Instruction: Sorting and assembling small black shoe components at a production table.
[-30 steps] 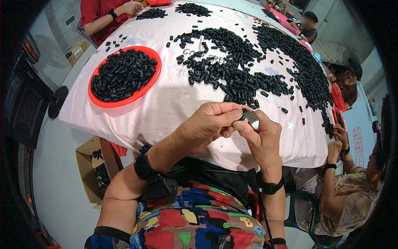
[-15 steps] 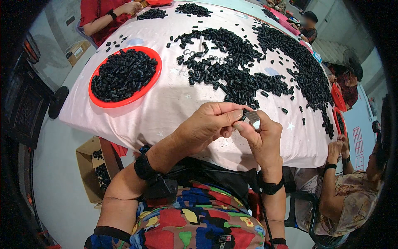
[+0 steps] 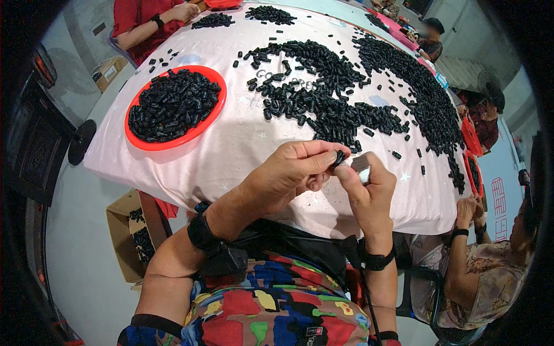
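Between the thumb and fingers of my left hand [image 3: 288, 173] is pinched a small black cylindrical part [image 3: 339, 157]. Close by on its right, my right hand [image 3: 369, 193] grips a flat silvery metal piece [image 3: 362, 166] between thumb and bent forefinger; its exact kind cannot be made out. A small gap separates the metal from the black part. Just beyond my fingers spreads a loose pile of similar black parts [image 3: 329, 106] on a pale pink cloth [image 3: 254, 158]. To the left, a red basin [image 3: 167, 145] is heaped with more of them.
A longer heap of black parts [image 3: 427, 109] runs along the right side. An open cardboard box [image 3: 124, 230] holding black pieces stands on the floor at left. One co-worker's hands [image 3: 470, 209] work at the right edge; another person's arm [image 3: 141, 37] is at the far left.
My right hand has shifted slightly right with the metal piece, parting it from the black part. The left hand keeps its pinch almost in place.
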A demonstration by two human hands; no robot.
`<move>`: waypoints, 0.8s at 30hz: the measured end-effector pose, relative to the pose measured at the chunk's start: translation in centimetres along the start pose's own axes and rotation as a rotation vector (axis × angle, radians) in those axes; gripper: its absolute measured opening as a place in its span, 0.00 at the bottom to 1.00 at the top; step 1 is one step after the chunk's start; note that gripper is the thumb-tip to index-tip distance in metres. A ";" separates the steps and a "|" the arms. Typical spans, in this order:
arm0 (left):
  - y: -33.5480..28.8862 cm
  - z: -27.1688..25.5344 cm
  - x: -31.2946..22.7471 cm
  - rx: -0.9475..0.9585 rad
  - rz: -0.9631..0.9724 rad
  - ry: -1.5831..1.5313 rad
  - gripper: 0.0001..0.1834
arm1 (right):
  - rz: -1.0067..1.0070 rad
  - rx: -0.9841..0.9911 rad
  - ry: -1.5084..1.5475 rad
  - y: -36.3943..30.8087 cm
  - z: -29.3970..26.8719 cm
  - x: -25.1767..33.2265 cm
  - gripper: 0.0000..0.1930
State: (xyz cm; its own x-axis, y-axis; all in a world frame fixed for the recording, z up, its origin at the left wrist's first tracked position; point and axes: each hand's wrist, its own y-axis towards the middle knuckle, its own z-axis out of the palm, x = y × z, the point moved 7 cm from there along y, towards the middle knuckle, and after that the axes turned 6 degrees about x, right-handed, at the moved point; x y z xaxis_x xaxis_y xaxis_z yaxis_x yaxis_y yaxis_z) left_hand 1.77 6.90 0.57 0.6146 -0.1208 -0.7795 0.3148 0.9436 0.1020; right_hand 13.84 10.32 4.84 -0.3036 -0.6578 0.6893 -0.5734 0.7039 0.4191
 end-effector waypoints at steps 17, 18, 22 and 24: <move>-0.2 -0.2 0.5 -0.038 -0.089 -0.023 0.16 | 0.033 0.031 0.360 0.4 0.5 -0.3 0.08; -0.3 -0.3 0.6 -0.059 -0.099 -0.023 0.16 | 0.033 0.031 0.360 0.4 0.5 -0.2 0.08; -0.1 -0.4 0.7 -0.030 -0.102 -0.024 0.16 | 0.101 -0.017 0.442 0.2 0.3 -0.7 0.08; -0.2 -0.1 0.5 0.013 -0.093 -0.035 0.15 | 0.144 -0.022 0.496 0.2 0.3 -1.0 0.08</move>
State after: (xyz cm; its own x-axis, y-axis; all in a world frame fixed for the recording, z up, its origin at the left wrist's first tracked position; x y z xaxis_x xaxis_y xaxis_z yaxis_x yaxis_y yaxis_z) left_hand 1.91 6.71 0.11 0.6073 -0.2185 -0.7639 0.3807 0.9239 0.0384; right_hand 13.79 11.04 4.07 0.0226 -0.3514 0.9359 -0.5345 0.7869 0.3084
